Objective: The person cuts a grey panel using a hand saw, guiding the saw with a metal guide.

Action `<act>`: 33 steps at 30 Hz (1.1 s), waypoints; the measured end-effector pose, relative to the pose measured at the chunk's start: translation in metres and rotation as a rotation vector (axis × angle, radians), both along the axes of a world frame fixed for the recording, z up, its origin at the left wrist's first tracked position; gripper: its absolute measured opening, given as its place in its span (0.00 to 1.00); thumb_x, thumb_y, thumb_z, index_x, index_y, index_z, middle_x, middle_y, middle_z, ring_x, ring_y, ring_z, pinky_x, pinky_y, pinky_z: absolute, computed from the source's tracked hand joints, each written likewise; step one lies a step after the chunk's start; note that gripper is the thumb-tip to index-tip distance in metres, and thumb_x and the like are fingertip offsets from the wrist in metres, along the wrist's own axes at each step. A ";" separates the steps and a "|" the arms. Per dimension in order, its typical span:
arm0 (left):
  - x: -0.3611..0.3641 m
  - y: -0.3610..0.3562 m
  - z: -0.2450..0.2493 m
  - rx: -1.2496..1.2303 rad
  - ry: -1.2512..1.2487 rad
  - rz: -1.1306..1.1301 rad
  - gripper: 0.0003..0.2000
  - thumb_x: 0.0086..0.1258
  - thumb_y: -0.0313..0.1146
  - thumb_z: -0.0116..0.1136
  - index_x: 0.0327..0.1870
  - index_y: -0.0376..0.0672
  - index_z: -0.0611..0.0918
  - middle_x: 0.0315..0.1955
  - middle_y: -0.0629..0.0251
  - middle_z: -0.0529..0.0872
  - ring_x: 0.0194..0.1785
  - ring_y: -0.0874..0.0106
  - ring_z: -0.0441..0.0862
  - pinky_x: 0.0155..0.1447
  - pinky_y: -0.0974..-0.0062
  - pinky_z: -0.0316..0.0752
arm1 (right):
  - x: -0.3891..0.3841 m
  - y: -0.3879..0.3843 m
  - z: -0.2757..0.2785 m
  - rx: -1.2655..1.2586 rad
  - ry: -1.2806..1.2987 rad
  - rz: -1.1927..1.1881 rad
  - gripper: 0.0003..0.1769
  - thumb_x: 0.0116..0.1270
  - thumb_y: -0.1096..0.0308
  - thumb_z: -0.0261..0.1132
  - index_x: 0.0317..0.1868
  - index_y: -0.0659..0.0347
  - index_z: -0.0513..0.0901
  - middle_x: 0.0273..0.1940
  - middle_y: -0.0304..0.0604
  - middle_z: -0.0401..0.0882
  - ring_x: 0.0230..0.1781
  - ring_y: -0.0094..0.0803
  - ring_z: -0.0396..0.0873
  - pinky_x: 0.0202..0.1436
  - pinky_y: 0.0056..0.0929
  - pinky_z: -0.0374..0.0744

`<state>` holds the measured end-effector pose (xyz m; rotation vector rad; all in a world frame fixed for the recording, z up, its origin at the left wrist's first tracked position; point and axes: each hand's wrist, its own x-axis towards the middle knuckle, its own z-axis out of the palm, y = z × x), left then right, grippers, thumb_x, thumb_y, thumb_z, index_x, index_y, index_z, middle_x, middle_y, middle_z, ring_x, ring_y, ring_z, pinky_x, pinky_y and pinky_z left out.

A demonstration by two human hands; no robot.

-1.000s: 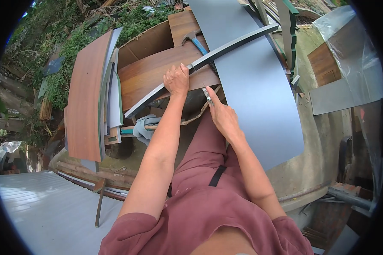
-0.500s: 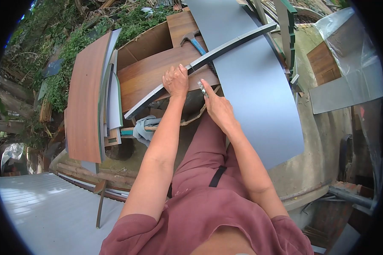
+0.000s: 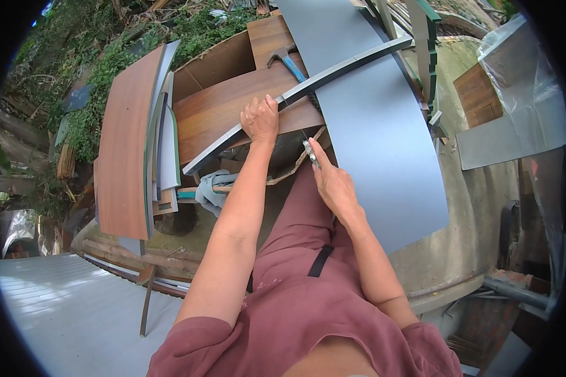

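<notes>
A long grey metal bar [image 3: 333, 76] lies slantwise across the boards, with a thin dark line across it just right of my left hand. My left hand [image 3: 260, 119] is closed over this bar, pressing it down near its middle. In my right hand [image 3: 334, 187] is a thin saw blade [image 3: 305, 135] with a pale, wrapped-looking grip, the index finger stretched along it. The narrow blade points up toward the dark line on the bar. Under the bar lies a wood-grain board [image 3: 233, 100], and a blue-handled claw hammer [image 3: 289, 63] rests on it beyond the bar.
A large grey panel [image 3: 383, 144] lies at the right under the bar. Wood-grain panels [image 3: 129, 144] lean upright at the left. Below the board are a cardboard box [image 3: 214, 66] and a grey-blue cloth [image 3: 214, 191]. Plastic-covered boards [image 3: 516, 94] stand far right.
My right hand has drawn the saw blade back toward my body, down and slightly right, so more of the blade shows. My left hand stays on the bar.
</notes>
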<state>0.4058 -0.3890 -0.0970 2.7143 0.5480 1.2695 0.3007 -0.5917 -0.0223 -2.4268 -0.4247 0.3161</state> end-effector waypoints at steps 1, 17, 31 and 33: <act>0.001 0.000 -0.001 0.000 0.001 -0.002 0.17 0.65 0.38 0.52 0.17 0.39 0.80 0.23 0.57 0.82 0.30 0.57 0.80 0.37 0.58 0.73 | 0.002 -0.001 0.003 -0.003 0.007 0.007 0.32 0.70 0.68 0.53 0.72 0.40 0.55 0.26 0.56 0.80 0.31 0.57 0.79 0.37 0.52 0.75; 0.001 -0.001 0.002 -0.023 0.008 -0.001 0.17 0.66 0.38 0.51 0.18 0.38 0.80 0.23 0.56 0.82 0.31 0.56 0.80 0.37 0.57 0.73 | 0.033 0.022 -0.002 0.016 -0.052 0.023 0.31 0.70 0.66 0.54 0.72 0.40 0.56 0.26 0.60 0.79 0.29 0.60 0.78 0.36 0.53 0.74; 0.000 0.000 0.000 -0.018 0.005 -0.005 0.17 0.66 0.38 0.51 0.17 0.38 0.80 0.23 0.57 0.82 0.30 0.57 0.80 0.37 0.58 0.72 | 0.014 0.008 0.005 0.000 -0.003 0.024 0.32 0.71 0.67 0.53 0.72 0.42 0.54 0.26 0.60 0.79 0.30 0.61 0.77 0.36 0.53 0.73; 0.001 0.000 0.000 -0.021 0.005 0.005 0.17 0.66 0.38 0.51 0.18 0.38 0.80 0.23 0.57 0.81 0.31 0.57 0.80 0.37 0.58 0.72 | 0.017 0.008 0.006 0.003 0.005 0.030 0.32 0.71 0.67 0.53 0.72 0.42 0.54 0.26 0.61 0.79 0.30 0.61 0.77 0.36 0.53 0.73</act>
